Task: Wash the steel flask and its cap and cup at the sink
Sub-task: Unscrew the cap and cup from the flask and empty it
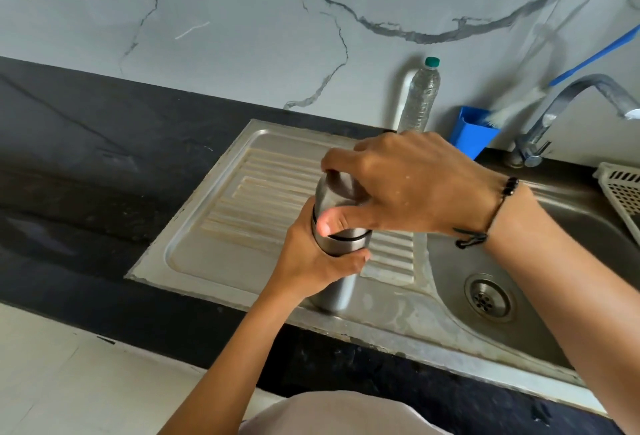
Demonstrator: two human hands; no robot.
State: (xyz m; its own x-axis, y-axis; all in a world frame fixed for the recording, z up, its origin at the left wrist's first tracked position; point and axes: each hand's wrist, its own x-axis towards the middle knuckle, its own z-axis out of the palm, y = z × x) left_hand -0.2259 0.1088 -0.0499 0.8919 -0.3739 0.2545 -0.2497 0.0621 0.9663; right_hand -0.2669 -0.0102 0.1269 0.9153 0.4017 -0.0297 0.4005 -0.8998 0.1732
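Observation:
A steel flask (337, 291) stands upright on the front part of the steel drainboard (225, 244), just left of the sink basin (519, 296). My left hand (311, 261) grips the flask's body around the middle. My right hand (408, 185) comes from above and grips the steel cup (327, 197) that sits over the flask's top, thumb pressed on its front side. The inner cap is hidden under the cup and my right hand.
A tap (561, 109) arches over the basin at the right. Behind stand a clear plastic bottle (420, 95) with a green cap and a blue holder (472, 130) with a blue-handled brush (588, 57). A white plastic basket (623, 189) sits at the right edge. Black counter (86, 157) lies to the left.

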